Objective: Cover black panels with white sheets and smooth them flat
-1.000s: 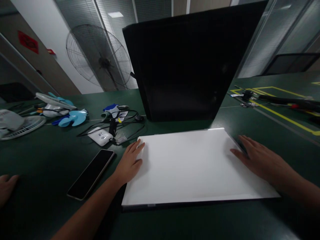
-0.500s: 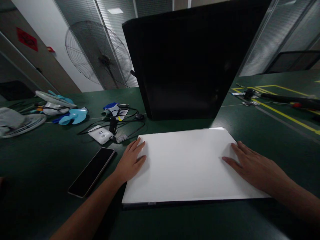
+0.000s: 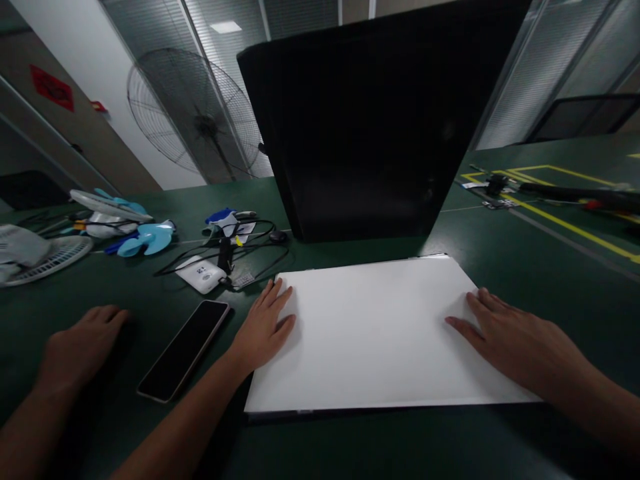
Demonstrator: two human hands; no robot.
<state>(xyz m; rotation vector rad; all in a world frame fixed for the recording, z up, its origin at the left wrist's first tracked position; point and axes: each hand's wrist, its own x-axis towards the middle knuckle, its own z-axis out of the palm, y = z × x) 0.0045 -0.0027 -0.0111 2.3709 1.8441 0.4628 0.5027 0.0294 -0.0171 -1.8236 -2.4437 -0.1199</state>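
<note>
A flat white rectangular panel [image 3: 370,340] lies on the green table, with a thin dark edge showing under its front side. Whether its white top is loose paper, I cannot tell. My left hand [image 3: 264,328] rests flat on the panel's left edge, fingers stretched forward and thumb on the white surface. On the right edge lies my right hand [image 3: 523,343], fingers extended and thumb apart. Neither hand grips anything. Left of my left hand is a dark-screened phone [image 3: 185,350]. Behind the white panel stands a large black panel [image 3: 380,133], tilted back.
Another person's hand [image 3: 83,347] rests on the table [image 3: 350,447] left of the phone. Beyond are a white device [image 3: 201,275], black cables, and fan parts with light-blue blades [image 3: 147,238]. A long black tool-like object [image 3: 565,192] lies far right near yellow tape.
Another person's hand and forearm have come in from the left, beside the phone. My hands stay on the white panel in nearly the same places. The view has shifted slightly.
</note>
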